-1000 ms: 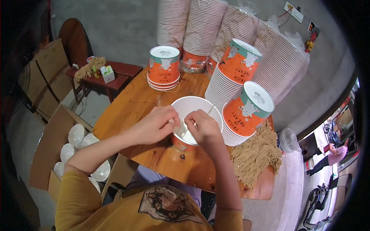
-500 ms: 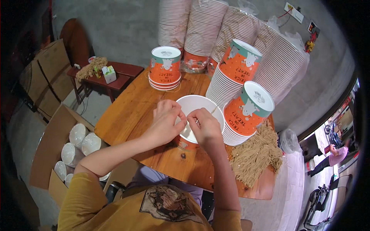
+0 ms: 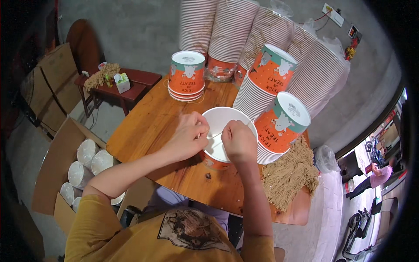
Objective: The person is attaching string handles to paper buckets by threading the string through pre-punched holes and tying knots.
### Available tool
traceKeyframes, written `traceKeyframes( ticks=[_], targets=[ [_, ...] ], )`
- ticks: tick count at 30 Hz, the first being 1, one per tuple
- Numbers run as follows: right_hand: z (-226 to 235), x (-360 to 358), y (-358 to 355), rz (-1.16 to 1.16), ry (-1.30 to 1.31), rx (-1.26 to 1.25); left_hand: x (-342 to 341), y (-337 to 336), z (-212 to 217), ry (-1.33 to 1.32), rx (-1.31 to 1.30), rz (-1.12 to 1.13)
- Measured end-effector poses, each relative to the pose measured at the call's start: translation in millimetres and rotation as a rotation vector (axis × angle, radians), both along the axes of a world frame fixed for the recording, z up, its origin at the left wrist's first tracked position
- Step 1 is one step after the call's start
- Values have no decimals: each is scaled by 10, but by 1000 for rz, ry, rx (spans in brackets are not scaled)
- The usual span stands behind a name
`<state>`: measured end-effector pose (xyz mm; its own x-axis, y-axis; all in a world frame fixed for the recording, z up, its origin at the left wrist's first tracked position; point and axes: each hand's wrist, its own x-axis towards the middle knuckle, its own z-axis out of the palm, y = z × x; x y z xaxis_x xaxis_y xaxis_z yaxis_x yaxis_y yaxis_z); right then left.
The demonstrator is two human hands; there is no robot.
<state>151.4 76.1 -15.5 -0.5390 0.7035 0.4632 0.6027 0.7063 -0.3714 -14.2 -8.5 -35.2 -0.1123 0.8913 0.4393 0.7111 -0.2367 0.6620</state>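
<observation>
A paper bucket (image 3: 216, 163), white inside and orange outside, stands mouth up on the wooden table (image 3: 144, 126) in front of me. Over its mouth a thin pale cord (image 3: 215, 136) runs between my two hands. My left hand (image 3: 188, 136), slightly blurred, is closed at the bucket's left rim and pinches one end. Closed in a fist at the right rim, my right hand (image 3: 240, 140) grips the cord too; a bit of it sticks out beyond the knuckles. Where the cord meets the bucket wall is hidden by my hands.
Upside-down bucket stacks (image 3: 283, 122) stand close on my right, beside a bundle of tan cords (image 3: 291, 177). A shorter stack (image 3: 187, 74) is at the far left. Tall wrapped stacks (image 3: 233, 35) line the wall. An open carton (image 3: 54, 174) holds several white-looking buckets.
My hands have moved apart over the bucket, and the cord now shows stretched between them. My right hand has shifted right and turned into a fist.
</observation>
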Motion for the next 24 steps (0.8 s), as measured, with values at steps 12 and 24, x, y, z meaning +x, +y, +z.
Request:
traceKeyframes(
  ticks=[12, 24],
  targets=[
    [-118, 7, 1, -17, 49, 96, -251, 31, 63, 122, 66, -417],
    [388, 420, -96, 321, 57, -197, -514, 4, 188, 182, 202, -428]
  ],
)
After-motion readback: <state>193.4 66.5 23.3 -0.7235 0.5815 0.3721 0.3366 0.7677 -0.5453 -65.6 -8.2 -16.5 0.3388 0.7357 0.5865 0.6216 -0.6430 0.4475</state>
